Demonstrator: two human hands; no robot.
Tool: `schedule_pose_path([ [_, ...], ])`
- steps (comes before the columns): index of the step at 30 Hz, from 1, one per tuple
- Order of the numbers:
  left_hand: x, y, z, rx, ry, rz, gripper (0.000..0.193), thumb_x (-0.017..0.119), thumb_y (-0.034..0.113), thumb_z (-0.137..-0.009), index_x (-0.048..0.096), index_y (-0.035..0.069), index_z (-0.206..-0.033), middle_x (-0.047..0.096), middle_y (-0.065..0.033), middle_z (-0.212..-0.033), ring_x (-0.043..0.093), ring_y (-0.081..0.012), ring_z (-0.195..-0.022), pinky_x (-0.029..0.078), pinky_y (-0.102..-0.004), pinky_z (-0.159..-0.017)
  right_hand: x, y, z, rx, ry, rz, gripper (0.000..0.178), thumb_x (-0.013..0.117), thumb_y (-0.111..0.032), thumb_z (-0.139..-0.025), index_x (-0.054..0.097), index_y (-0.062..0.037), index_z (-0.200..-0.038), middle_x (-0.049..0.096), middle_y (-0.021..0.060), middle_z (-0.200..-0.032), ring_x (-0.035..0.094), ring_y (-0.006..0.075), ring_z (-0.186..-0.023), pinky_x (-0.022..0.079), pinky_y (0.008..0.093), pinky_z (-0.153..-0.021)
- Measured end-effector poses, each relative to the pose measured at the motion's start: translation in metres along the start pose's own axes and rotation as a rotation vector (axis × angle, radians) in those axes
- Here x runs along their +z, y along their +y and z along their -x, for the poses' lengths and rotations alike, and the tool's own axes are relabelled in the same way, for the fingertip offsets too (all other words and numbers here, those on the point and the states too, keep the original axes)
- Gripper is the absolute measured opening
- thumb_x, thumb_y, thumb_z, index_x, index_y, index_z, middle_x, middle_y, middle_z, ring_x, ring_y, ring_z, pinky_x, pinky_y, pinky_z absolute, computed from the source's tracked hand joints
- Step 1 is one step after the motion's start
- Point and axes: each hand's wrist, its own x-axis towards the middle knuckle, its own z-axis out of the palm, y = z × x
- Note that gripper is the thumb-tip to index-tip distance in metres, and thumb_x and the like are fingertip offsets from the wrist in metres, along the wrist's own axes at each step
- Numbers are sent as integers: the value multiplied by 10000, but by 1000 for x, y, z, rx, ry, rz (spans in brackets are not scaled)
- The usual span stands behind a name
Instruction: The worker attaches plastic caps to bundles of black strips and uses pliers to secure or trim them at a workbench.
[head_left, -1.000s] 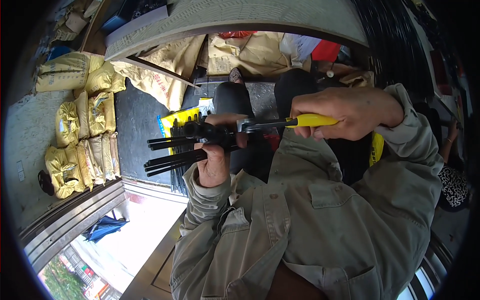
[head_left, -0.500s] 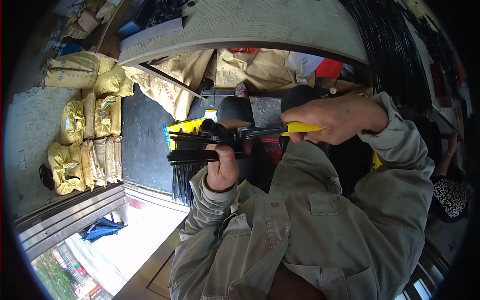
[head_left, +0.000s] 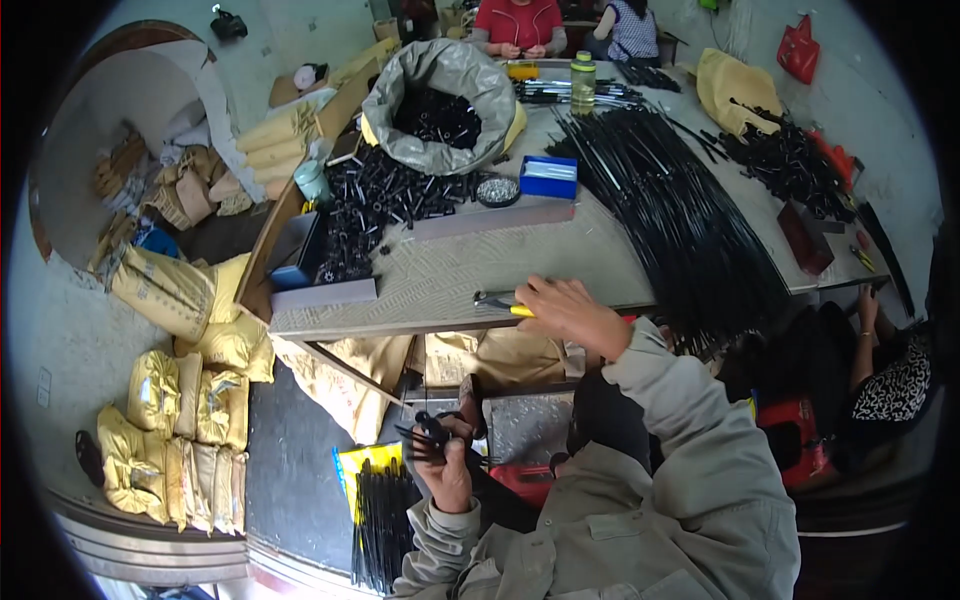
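- The right hand (head_left: 565,312) is curled around the yellow handles of the pliers (head_left: 497,301), over the front edge of the table (head_left: 430,290).
- The pliers' head points left, just inside that edge; whether it touches the tabletop cannot be told.
- A stretch of grey tabletop gives room from the pliers back to the long metal strip (head_left: 490,222), with the blue box (head_left: 548,183) just behind.
- To the right, a heap of long black rods (head_left: 680,210) spills over the front edge, crowding the right forearm.
- At the table's left end, a pale strip (head_left: 325,294) lies near the corner, with a heap of small black parts (head_left: 395,190) behind it.
- The left hand (head_left: 452,478) is below and in front of the table, its fingers closed on a cluster of black pieces (head_left: 430,435).
- More rods (head_left: 382,520) lie beside that hand, over a yellow packet (head_left: 347,468).
- Dark floor (head_left: 290,450) stretches from the packet to the stacked sacks (head_left: 190,470).
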Motion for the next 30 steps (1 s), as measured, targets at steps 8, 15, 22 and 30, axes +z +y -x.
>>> schedule_pose_path([
  [8,-57,44,-54,82,318,525,283,523,337,-864,467,60,-847,471,-32,-716,472,-141,-643,431,-309,-691,22,-114,52,-432,-182,-893,288,588,-267,-792,565,-39,-967,544,90,-1070,543,221,-959,473,319,-720],
  [15,-61,-28,-49,-365,408,1117,408,456,450,-865,491,46,-822,501,-37,-676,480,-128,-591,453,-284,-646,-5,-123,47,153,496,-1816,576,564,-376,-820,357,-43,-1242,504,158,-1147,525,272,-1028,379,389,-908],
  [22,30,21,8,-578,-315,233,367,541,318,-846,536,-21,-987,589,-84,-824,565,-175,-771,455,-301,-739,34,-91,64,423,304,-1486,256,626,-285,-800,569,-47,-875,589,62,-747,556,132,-657,430,256,-589],
  [30,27,48,-20,-111,-341,243,275,638,67,-760,534,-2,-1005,596,-95,-902,575,-172,-800,453,-296,-753,80,-122,91,423,-227,-1481,199,637,-200,-804,602,-16,-871,542,-18,-665,495,48,-615,409,208,-556],
])
